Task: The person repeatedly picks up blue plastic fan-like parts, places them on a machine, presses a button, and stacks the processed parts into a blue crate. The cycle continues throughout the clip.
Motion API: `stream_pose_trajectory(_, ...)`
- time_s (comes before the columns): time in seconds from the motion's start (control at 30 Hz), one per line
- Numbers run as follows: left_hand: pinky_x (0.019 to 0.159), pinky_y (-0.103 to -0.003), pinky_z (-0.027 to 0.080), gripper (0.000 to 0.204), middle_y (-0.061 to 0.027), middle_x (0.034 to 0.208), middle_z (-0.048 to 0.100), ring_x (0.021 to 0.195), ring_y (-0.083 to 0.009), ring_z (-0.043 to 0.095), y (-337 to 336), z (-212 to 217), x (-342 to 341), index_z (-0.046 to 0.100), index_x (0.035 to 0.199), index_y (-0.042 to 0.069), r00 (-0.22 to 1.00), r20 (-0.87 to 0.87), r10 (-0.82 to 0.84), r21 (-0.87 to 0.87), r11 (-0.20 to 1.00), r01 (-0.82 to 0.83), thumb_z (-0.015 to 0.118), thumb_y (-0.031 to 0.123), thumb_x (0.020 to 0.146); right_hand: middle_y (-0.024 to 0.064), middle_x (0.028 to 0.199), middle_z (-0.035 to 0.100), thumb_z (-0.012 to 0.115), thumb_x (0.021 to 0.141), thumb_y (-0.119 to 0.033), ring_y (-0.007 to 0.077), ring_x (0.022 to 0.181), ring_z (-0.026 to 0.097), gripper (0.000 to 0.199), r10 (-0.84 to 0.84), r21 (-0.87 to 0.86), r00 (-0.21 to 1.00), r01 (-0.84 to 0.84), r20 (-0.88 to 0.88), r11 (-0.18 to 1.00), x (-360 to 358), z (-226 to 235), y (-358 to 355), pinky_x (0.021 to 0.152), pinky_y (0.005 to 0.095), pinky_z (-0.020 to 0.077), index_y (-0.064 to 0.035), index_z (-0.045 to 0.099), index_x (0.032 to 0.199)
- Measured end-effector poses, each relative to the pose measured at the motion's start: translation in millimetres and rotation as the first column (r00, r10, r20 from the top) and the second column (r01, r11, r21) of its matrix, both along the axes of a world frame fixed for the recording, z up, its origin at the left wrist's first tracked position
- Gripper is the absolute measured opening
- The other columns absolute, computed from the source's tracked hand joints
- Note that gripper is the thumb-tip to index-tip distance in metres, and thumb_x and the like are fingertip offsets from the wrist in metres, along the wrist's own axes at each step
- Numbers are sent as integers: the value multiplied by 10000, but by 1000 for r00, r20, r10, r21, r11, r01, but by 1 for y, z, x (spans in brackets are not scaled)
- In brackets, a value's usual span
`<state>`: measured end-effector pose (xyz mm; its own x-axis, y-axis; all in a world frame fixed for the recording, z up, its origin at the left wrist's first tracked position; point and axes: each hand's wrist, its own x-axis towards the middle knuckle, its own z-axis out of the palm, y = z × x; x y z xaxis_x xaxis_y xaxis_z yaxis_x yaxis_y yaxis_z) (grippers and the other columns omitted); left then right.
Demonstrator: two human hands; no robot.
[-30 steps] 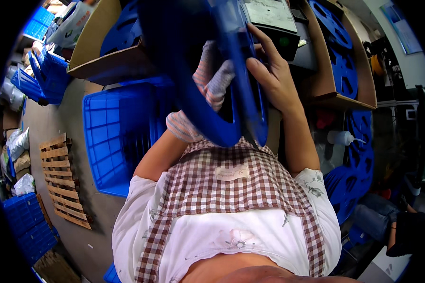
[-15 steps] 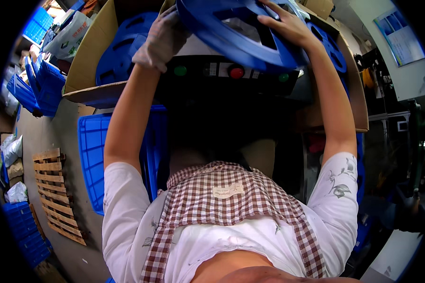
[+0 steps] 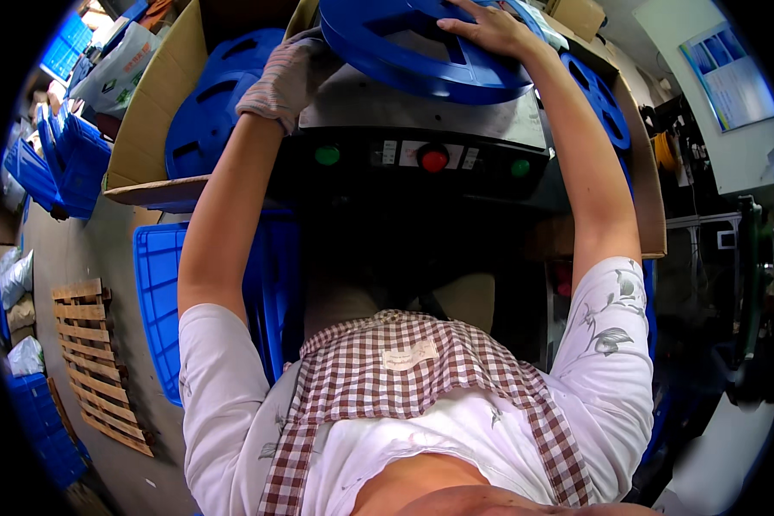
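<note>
A round blue plastic reel [image 3: 387, 60] with cut-out openings lies nearly level above the grey metal top [image 3: 421, 110] of a machine. My left hand [image 3: 291, 79], in a striped knit glove, is at the reel's left rim, its fingertips partly hidden. My bare right hand [image 3: 494, 33] grips the reel's right side from above, thumb and fingers over a solid part beside an opening. The far edge of the reel runs out of view. On the machine's black front panel are a red button [image 3: 433, 159], a left green button [image 3: 327, 156] and a right green button [image 3: 520, 168].
An open cardboard box [image 3: 150, 112] at the left holds several blue reels [image 3: 202, 129]. Another box [image 3: 649, 172] with a blue reel [image 3: 595, 90] stands right of the machine. Below left are a blue crate [image 3: 162, 301] and a wooden pallet [image 3: 103, 370] on the floor.
The reel has gone from a tilted, blurred position to nearly level and a little farther away. More of the machine's metal top shows. Both hands have stayed with the reel.
</note>
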<state>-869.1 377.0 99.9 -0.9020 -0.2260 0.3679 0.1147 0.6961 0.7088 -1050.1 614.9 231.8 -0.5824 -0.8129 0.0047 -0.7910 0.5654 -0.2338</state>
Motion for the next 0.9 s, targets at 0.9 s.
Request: stream_pose_trajectory(0.9,975,-410,481,501,-231,1246,565,1133,-363,578,121,23,111,527,1289,2,882,-339,327,-247,873,-419,700,91,827,208,1199,585,755,808,-394,297,1035,611,741,-221,-601,957,289,187,745,59,-164,214,866,368,499,-47,449,1388)
